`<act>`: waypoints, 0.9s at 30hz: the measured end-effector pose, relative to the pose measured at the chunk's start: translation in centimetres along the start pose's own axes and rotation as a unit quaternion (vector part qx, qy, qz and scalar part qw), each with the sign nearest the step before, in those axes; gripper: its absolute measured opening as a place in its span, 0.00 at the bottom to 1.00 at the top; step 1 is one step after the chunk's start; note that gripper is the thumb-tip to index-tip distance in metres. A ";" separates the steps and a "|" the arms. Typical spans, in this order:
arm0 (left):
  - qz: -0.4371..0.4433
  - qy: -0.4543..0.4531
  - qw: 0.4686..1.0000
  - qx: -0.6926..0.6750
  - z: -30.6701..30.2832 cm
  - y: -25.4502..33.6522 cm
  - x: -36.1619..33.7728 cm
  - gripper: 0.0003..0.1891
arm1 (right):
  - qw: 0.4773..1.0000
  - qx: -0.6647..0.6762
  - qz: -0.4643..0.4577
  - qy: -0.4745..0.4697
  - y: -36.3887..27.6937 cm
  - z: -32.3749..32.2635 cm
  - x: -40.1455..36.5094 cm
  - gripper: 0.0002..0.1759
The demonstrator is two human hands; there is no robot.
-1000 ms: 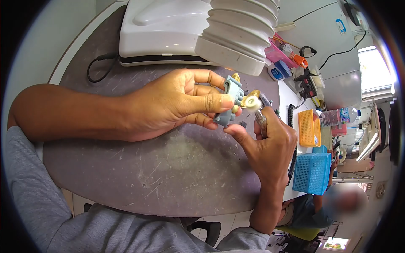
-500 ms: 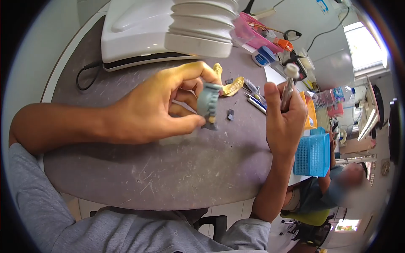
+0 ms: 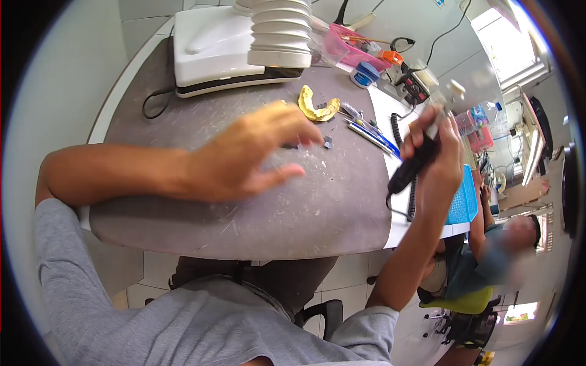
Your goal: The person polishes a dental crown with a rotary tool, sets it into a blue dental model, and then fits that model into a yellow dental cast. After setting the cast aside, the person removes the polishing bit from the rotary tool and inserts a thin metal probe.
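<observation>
My left hand [image 3: 253, 152] hovers over the grey-brown tabletop, smeared by motion, its thumb and fingers apart and nothing seen between them. No dental cast shows in the current view. Just beyond those fingertips lies a yellow horseshoe-shaped dental arch piece [image 3: 309, 110]. Small dark chips [image 3: 328, 142] are close to the index finger. On the right, my right hand [image 3: 442, 149] is closed around a rotary handpiece [image 3: 415, 168] with a black body, a metal nose and a blurred whitish tip pointing up and away. A cord hangs from its lower end.
A white machine [image 3: 213, 58] with a ribbed hose [image 3: 281, 36] stands at the back. Pens [image 3: 372, 137], a blue-lidded jar [image 3: 365, 74], a pink basket [image 3: 348, 49] and a blue basket [image 3: 462, 195] line the right side. Another person [image 3: 458, 262] sits farther right.
The grey-green dental cast that my left hand held is out of sight, and its fingers have spread. My right hand has shifted right, turning so the handpiece's black body shows. The view has shifted.
</observation>
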State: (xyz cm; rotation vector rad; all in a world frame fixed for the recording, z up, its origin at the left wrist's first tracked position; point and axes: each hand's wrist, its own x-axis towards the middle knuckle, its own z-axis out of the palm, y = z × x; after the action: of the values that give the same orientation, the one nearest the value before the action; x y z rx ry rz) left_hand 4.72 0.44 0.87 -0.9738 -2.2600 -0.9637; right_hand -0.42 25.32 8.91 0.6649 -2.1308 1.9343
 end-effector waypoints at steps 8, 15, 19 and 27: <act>-0.072 -0.011 0.925 -0.373 8.9 7.8 1.2 0.27 | 0.988 0.034 0.054 -0.140 -3.3 1.3 -5.0 0.25; -0.173 -0.131 0.813 -0.540 10.0 8.0 1.8 0.18 | 0.968 -0.101 0.117 -0.199 -2.0 -1.5 -6.1 0.27; -0.218 -0.135 0.803 -0.538 9.9 7.8 2.0 0.14 | 0.961 -0.073 0.144 -0.226 -0.6 -3.5 -6.2 0.30; -0.202 -0.158 0.830 -0.495 9.6 7.6 2.0 0.20 | 0.939 -0.051 0.202 -0.273 -1.5 -4.3 -6.2 0.28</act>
State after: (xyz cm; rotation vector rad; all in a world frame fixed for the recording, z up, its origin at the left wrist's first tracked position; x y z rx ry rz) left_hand 7.78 12.32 -0.78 -1.0903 -2.2121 -2.4720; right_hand 5.06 30.66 8.15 0.8843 -2.8806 1.9735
